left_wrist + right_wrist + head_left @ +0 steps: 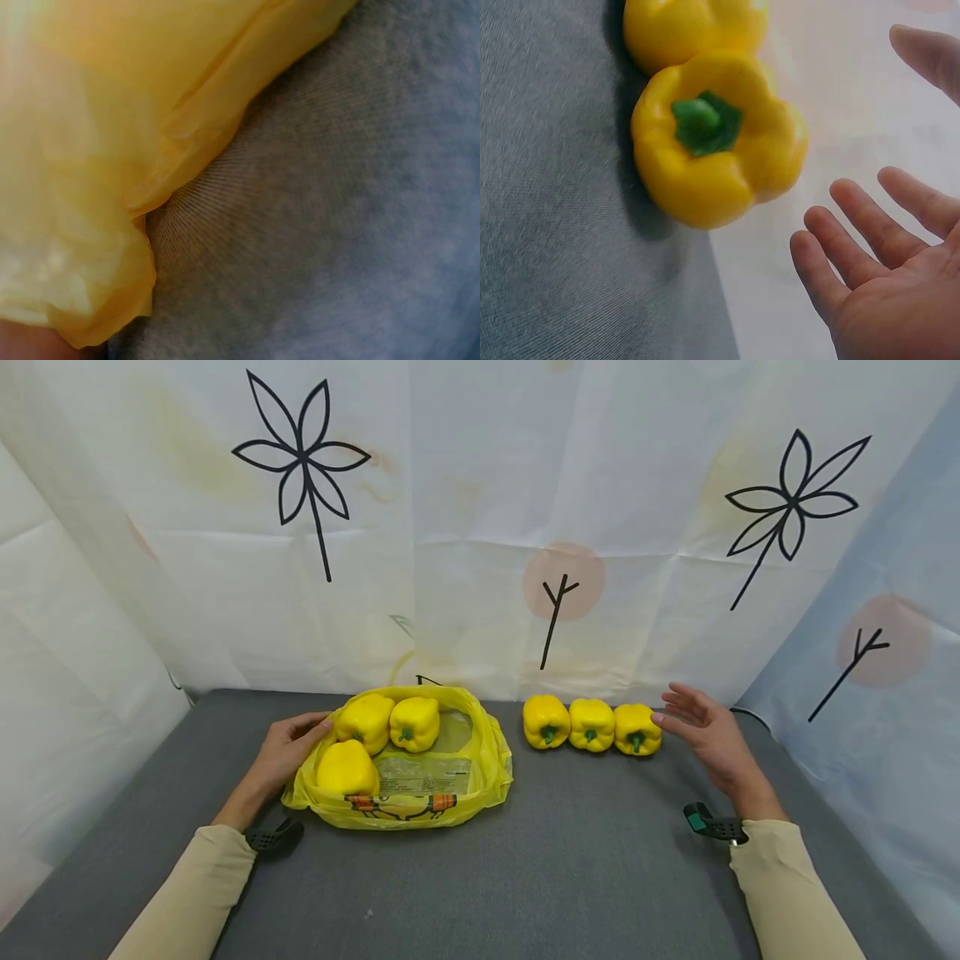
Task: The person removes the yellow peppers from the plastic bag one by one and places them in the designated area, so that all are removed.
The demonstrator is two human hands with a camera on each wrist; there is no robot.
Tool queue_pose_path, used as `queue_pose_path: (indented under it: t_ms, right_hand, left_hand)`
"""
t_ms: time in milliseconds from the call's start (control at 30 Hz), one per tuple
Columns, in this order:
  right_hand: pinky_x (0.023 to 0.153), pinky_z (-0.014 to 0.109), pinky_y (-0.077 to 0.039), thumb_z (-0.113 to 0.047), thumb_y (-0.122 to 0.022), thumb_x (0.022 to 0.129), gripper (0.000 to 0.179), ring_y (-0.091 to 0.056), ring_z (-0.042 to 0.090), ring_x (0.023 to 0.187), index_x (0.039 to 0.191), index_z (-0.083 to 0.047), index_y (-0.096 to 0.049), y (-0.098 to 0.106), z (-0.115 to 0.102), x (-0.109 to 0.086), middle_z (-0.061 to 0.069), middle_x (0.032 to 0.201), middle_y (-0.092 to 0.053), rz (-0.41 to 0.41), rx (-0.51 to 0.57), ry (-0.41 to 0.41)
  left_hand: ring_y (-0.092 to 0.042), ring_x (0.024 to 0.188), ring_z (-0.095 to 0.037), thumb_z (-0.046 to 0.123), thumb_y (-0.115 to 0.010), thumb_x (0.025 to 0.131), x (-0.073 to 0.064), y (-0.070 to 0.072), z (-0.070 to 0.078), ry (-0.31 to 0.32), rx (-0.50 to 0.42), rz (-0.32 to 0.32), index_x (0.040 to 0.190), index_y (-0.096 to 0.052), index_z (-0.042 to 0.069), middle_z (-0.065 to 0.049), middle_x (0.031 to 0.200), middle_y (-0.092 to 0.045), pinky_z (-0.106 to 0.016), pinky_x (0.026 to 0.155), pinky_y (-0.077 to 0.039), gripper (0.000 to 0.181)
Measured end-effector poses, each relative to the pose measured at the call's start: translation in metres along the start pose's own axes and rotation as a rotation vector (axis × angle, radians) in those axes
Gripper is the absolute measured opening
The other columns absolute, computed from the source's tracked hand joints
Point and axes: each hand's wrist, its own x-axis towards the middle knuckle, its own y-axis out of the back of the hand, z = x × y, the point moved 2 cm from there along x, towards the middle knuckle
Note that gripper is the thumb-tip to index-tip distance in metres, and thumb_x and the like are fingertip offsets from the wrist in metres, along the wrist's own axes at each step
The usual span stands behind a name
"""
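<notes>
A yellow plastic bag [491, 768] lies opened out on the grey table, its rim spread wide. Inside, three yellow bell peppers [347, 768] sit toward its left side. My left hand [288, 747] holds the bag's left edge, thumb and fingertips close together at the rim; the left wrist view shows mostly the bag's folds [90, 150]. Right of the bag, three more bell peppers [592, 725] stand in a row, green stems facing me. Beside the rightmost bell pepper [720, 180] is my right hand [708, 739], fingers spread and palm toward it, holding nothing.
A grey cloth-covered table [525, 885] extends toward me. Behind it hangs a pale curtain [465, 610] printed with dark plant outlines, right at the table's back edge. Each wrist wears a dark band [720, 827].
</notes>
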Motion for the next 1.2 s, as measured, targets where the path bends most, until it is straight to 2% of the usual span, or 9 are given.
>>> queue_pose_path:
  t_ms: [467,900,1200]
  right_hand:
    - [0.109,0.070,-0.028,-0.032,-0.070,0.099,0.084,-0.028,0.047,0.145,0.163,-0.007,-0.021,-0.010,-0.024,-0.002,0.025,0.160,-0.031,-0.033,-0.004,0.052]
    - [0.112,0.059,-0.033,-0.023,-0.069,0.100,0.077,-0.036,0.042,0.142,0.161,-0.007,-0.026,-0.031,-0.048,0.004,0.021,0.158,-0.035,-0.125,0.006,0.112]
    - [0.115,0.058,-0.029,-0.020,-0.070,0.099,0.072,-0.035,0.043,0.143,0.159,-0.009,-0.032,-0.052,-0.068,0.008,0.019,0.157,-0.037,-0.211,0.019,0.160]
  left_hand:
    - [-0.060,0.099,0.002,0.035,-0.052,0.108,0.002,0.000,-0.006,0.005,0.014,0.004,0.145,-0.053,-0.002,-0.027,0.138,-0.056,-0.019,0.081,-0.054,0.053]
    - [-0.061,0.100,0.001,0.035,-0.052,0.108,0.005,-0.001,-0.007,-0.009,0.005,-0.009,0.145,-0.053,-0.002,-0.026,0.139,-0.055,-0.020,0.081,-0.055,0.053]
    - [-0.061,0.100,0.001,0.036,-0.052,0.108,0.004,-0.001,-0.006,0.004,0.014,-0.004,0.145,-0.054,-0.002,-0.026,0.138,-0.056,-0.020,0.081,-0.054,0.053]
